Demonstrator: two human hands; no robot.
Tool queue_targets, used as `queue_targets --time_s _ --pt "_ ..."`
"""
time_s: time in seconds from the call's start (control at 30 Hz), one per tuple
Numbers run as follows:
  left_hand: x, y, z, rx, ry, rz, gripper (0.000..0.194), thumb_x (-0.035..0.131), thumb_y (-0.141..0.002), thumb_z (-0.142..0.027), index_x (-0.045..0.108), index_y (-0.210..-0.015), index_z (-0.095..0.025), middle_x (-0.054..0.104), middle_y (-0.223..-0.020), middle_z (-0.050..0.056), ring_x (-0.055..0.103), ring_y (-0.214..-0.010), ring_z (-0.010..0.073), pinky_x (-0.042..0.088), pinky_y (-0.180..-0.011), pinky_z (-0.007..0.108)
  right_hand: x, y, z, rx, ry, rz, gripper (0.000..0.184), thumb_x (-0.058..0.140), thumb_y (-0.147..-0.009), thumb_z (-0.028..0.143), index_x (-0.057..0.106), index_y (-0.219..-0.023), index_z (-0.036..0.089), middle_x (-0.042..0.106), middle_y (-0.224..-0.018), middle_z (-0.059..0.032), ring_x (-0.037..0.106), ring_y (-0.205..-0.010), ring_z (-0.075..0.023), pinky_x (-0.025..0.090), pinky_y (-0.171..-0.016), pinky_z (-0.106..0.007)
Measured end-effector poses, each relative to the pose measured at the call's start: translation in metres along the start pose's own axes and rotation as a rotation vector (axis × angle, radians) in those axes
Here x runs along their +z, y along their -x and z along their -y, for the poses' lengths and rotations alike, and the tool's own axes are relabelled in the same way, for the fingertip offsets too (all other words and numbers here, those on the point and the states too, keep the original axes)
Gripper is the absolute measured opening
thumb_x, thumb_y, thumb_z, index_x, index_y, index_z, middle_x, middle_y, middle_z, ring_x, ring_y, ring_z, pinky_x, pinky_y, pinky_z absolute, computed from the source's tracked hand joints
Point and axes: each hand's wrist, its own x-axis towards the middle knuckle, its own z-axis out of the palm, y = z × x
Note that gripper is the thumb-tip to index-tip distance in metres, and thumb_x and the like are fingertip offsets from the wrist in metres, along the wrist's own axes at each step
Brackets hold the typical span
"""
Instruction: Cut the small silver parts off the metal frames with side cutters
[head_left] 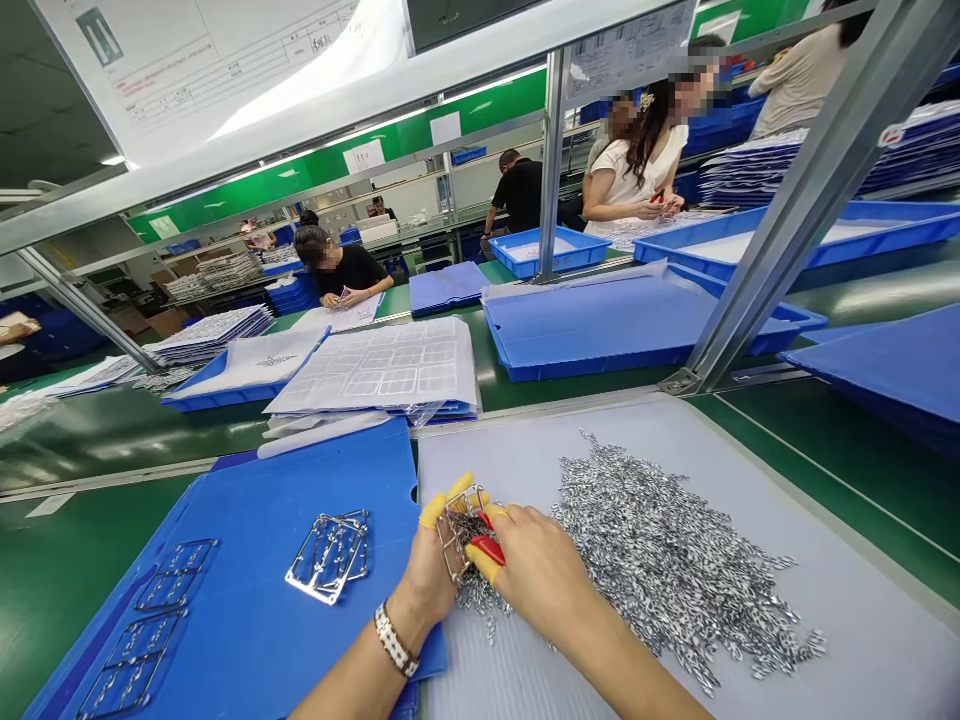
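My left hand [427,585], with yellow covers on some fingertips, is closed around a shiny metal frame [451,548] with thin crossbars, held tilted. My right hand [546,572] grips red-handled pliers [489,549] against the frame; their jaws are hidden among the metal. Below both hands lies a small heap of little silver metal pieces [480,597]. Right of them spreads a large pile of similar pieces [652,550] on a whitish sheet [495,680]. To the left, a few overlapping metal frames [330,560] rest on a blue sheet [247,510].
Two darker frames [177,575] lie farther left. Beyond the bench edge are a stack of wrapped sheets [375,370], a blue tray [600,330] and a slanted metal post [810,190]. Co-workers sit across, one in a black shirt [356,270], one in white [637,170].
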Motion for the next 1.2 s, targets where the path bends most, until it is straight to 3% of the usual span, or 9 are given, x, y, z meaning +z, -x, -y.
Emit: queue_targets --time_s 0.2,0.67,0.97,1.2 --pt "0.000 0.001 0.001 0.051 -0.114 -0.035 0.054 0.052 -0.084 -0.045 0.051 -0.132 -0.020 0.065 -0.115 0.009 0.058 -0.104 0.0255 0.038 -0.096 0.039 -0.008 -0.001 0.001 -0.003 0.012 0.045 0.028 0.051 -0.085 0.039 0.063 -0.099 0.018 0.067 -0.094 -0.0103 0.061 -0.087 -0.0261 0.043 -0.073 -0.036" --pt "0.000 0.005 0.004 -0.039 -0.092 -0.009 0.054 0.044 -0.087 -0.051 0.054 -0.129 -0.019 0.061 -0.121 0.011 0.054 -0.110 0.0267 0.041 -0.090 0.037 0.000 0.006 0.001 0.037 0.112 -0.043 0.021 0.053 -0.084 0.026 0.064 -0.099 0.018 0.066 -0.089 -0.0095 0.062 -0.084 -0.0276 0.044 -0.071 -0.038" --pt "0.000 0.004 -0.003 -0.136 0.095 0.033 0.051 0.043 -0.086 -0.049 0.059 -0.120 -0.016 0.061 -0.120 0.013 0.056 -0.104 0.0257 0.046 -0.085 0.039 0.000 0.008 -0.017 0.113 0.100 -0.047 0.025 0.055 -0.083 0.033 0.062 -0.101 0.017 0.067 -0.092 -0.0095 0.061 -0.090 -0.0290 0.042 -0.077 -0.041" --pt "0.001 0.005 -0.002 -0.122 0.072 0.043 0.048 0.044 -0.086 -0.048 0.062 -0.114 -0.014 0.062 -0.119 0.014 0.055 -0.108 0.0270 0.045 -0.086 0.037 0.002 0.004 -0.018 0.115 0.061 -0.057 0.028 0.053 -0.084 0.034 0.062 -0.104 0.017 0.067 -0.095 -0.0100 0.060 -0.091 -0.0282 0.040 -0.077 -0.039"
